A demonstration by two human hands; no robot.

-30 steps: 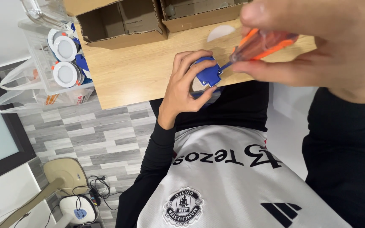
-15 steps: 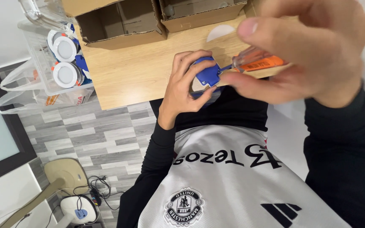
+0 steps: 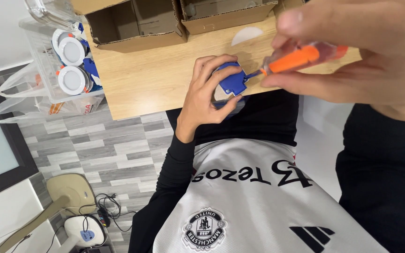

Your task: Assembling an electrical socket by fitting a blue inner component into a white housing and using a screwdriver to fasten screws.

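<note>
My left hand grips a small blue plastic part at the near edge of the wooden table. My right hand, large and close to the camera, holds an orange-handled screwdriver. Its tip touches the right side of the blue part. Most of the blue part is covered by my left fingers.
Two open cardboard boxes stand at the back of the table. A clear bin with white round fixtures sits at the left, above a plastic bag. A white disc lies on the table. A fan base and cables lie on the tiled floor.
My right hand has shifted a little with the screwdriver, whose tip stays on the blue part. My left hand keeps its grip in the same place.
</note>
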